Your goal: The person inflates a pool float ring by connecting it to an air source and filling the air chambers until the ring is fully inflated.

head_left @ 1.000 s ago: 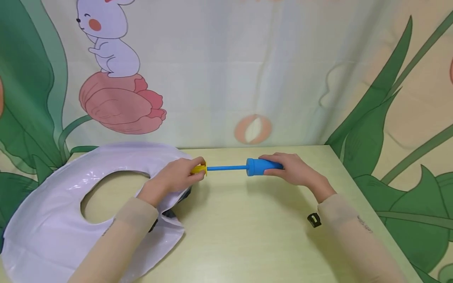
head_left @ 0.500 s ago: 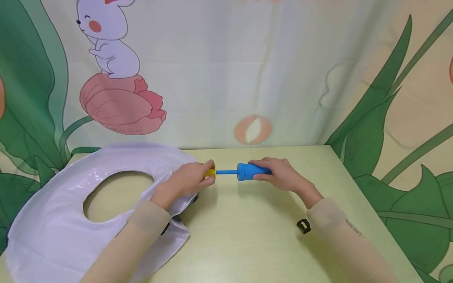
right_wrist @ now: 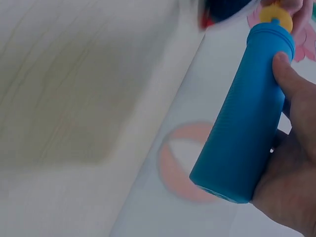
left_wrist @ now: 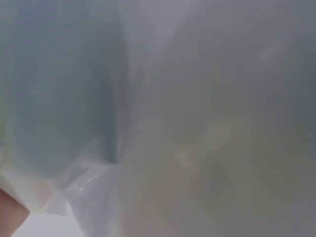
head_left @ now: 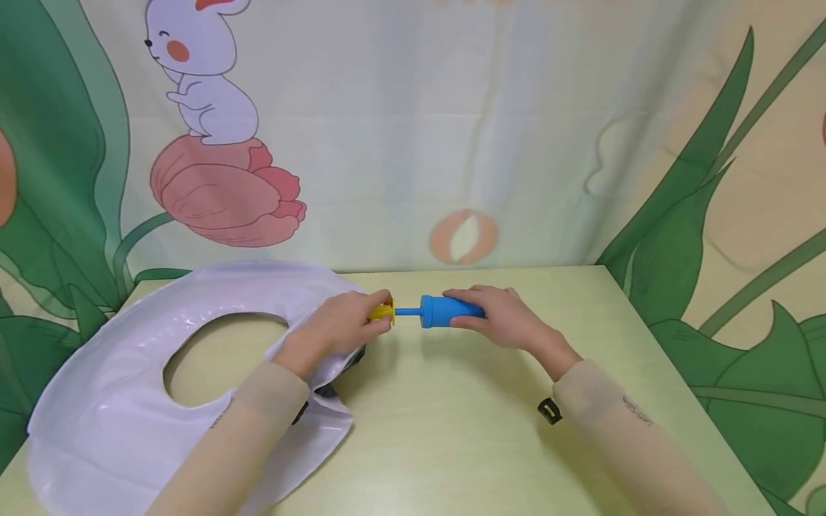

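Observation:
Between my hands a blue hand pump point(head_left: 439, 312) lies level, held above the table. My right hand point(head_left: 506, 315) grips its barrel; in the right wrist view the thumb point(right_wrist: 289, 74) lies along the upper barrel. My left hand point(head_left: 338, 321) holds the yellow handle point(head_left: 382, 312) at the other end, and a short length of blue rod shows between handle and barrel. Under my left forearm lies a white, partly limp inflatable ring point(head_left: 97, 401), its right side creased, with dark patches beneath. Blurred translucent plastic point(left_wrist: 207, 98) fills most of the left wrist view.
A small black clip-like piece point(head_left: 549, 411) lies beside my right sleeve. The pale table point(head_left: 439, 451) ends at a curtain point(head_left: 374, 143) printed with a rabbit, flowers and leaves.
The right hand and barrel have moved left, and the left hand has shifted slightly right. Less of the pump's rod shows now. The ring and the black piece appear slightly shifted in view.

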`<state>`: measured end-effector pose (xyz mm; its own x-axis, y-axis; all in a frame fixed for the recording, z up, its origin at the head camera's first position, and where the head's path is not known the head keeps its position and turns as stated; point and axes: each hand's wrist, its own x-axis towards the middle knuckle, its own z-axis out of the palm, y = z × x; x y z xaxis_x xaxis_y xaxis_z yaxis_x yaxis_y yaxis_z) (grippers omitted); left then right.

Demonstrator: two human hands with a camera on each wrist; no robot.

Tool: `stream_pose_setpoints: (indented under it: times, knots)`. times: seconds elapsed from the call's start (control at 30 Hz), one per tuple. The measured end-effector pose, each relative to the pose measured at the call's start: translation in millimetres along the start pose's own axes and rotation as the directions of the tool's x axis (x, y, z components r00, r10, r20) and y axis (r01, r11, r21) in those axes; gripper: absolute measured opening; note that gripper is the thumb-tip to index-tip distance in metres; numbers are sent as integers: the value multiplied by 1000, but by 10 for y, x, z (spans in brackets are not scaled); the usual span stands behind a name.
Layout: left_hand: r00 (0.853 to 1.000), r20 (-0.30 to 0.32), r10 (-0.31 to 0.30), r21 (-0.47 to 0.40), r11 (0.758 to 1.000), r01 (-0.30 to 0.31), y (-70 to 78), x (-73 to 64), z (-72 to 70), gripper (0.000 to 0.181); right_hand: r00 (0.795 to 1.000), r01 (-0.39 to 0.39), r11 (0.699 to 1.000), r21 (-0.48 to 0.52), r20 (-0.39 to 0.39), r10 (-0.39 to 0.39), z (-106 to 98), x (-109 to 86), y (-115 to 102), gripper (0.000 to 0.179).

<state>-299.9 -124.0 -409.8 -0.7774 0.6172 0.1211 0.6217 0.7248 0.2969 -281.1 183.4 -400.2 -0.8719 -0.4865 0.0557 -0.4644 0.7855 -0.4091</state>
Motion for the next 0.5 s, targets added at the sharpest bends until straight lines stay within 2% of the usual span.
stream_pose_setpoints:
  times: [0.17,0.3,0.37,0.5]
  knots:
    - [999,8,-37,-55,998,38,-119,-63,-41,24,1000,-23,999,33,-5,23,-153,-140,288,57]
    - [998,31,-54,-88,995,56,-157,-104,-70,25,999,-49,997,61,2,49,-256,-242,484,56]
    - [998,39,-47,-97,994,50,-150,-111,-88,25,999,-44,997,60,1,44,-274,-276,548,56]
    - [1000,29,12,-72,997,-10,-93,-85,-97,23,1000,-17,999,33,-12,17,-226,-286,540,56]
